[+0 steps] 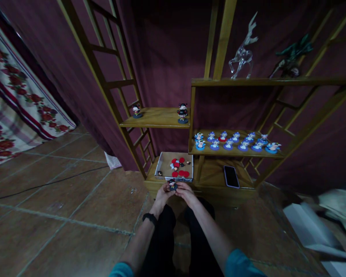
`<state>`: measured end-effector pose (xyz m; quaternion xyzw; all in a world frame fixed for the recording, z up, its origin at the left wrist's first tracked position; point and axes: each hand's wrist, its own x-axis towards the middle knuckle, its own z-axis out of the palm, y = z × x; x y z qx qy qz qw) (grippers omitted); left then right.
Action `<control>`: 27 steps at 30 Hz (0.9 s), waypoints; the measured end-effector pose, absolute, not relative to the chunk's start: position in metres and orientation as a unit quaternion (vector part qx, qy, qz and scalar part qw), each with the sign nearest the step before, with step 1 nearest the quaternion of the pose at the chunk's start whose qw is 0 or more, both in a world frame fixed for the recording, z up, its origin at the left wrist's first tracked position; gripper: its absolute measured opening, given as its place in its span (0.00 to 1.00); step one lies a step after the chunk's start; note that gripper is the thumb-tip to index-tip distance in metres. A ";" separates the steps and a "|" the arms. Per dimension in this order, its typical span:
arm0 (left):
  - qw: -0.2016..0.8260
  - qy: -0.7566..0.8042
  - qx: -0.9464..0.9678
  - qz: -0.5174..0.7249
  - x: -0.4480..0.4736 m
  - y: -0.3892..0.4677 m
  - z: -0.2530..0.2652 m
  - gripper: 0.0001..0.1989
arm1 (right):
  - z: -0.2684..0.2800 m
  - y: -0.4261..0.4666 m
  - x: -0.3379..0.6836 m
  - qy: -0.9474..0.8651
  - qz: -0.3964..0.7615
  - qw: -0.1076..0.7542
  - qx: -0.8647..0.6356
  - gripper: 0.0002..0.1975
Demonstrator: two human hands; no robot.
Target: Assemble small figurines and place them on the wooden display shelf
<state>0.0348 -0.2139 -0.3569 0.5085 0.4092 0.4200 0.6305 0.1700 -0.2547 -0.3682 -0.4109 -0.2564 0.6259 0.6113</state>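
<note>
Between my two hands is a small figurine (pixel 172 184) with black hair buns and a dark round base. My left hand (pixel 163 195) grips its base from the left, and my right hand (pixel 186 192) holds it from the right. Just beyond them sits an open cardboard box (pixel 165 158) with several red discs (pixel 182 174) and small figure pieces (pixel 188 162) inside. On the left shelf (pixel 155 115), one similar figurine (pixel 136 111) stands at the left end. Two more stand at the right end, the front figurine (pixel 182 116) partly hiding the other.
Several blue and purple figurines (pixel 228 144) stand in two rows on the right shelf. A phone (pixel 231 177) lies on the bottom board. A clear deer ornament (pixel 243 54) and a dark green ornament (pixel 294 57) occupy the upper shelf. White boxes (pixel 311 227) lie at the right.
</note>
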 end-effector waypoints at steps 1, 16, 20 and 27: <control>0.631 0.407 0.510 0.421 0.035 -0.213 -0.358 0.25 | -0.369 -0.254 0.169 -0.258 0.624 0.613 -0.409 0.20; 0.622 0.393 0.479 0.480 0.040 -0.204 -0.375 0.23 | -0.371 -0.251 0.159 -0.261 0.601 0.642 -0.399 0.18; 0.591 0.404 0.482 0.505 0.040 -0.210 -0.373 0.24 | -0.372 -0.254 0.155 -0.255 0.592 0.652 -0.400 0.17; 0.569 0.395 0.512 0.508 0.042 -0.219 -0.365 0.22 | -0.365 -0.260 0.158 -0.269 0.599 0.643 -0.395 0.20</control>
